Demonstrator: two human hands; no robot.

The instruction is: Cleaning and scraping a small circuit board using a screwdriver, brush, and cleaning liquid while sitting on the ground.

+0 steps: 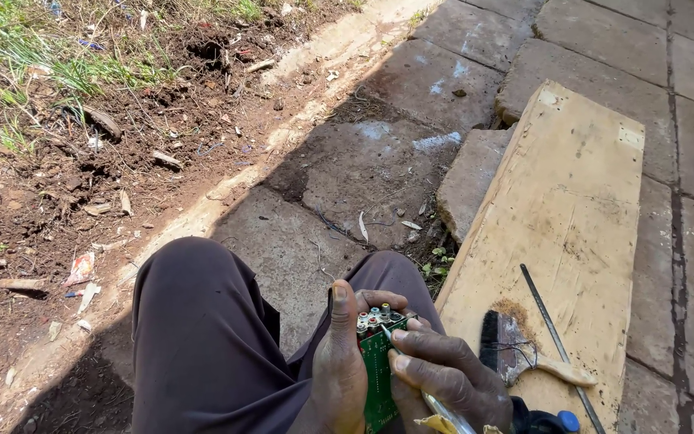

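Observation:
My left hand point(339, 366) grips a small green circuit board point(377, 366) over my lap, thumb pointing up along its left edge. The board carries a row of round coloured sockets point(377, 316) at its top. My right hand point(447, 374) holds a thin metal tool point(435, 402) with its tip resting on the board near the sockets. Dark trousers point(202, 337) cover my knees below the hands.
A worn wooden plank point(560, 201) lies to the right on paving slabs point(411, 88). On it rest a paintbrush point(516, 350) with a pale handle and a thin metal rod point(560, 350). Bare soil with litter and grass point(66, 120) lies to the left. A blue cap point(568, 420) shows at the bottom edge.

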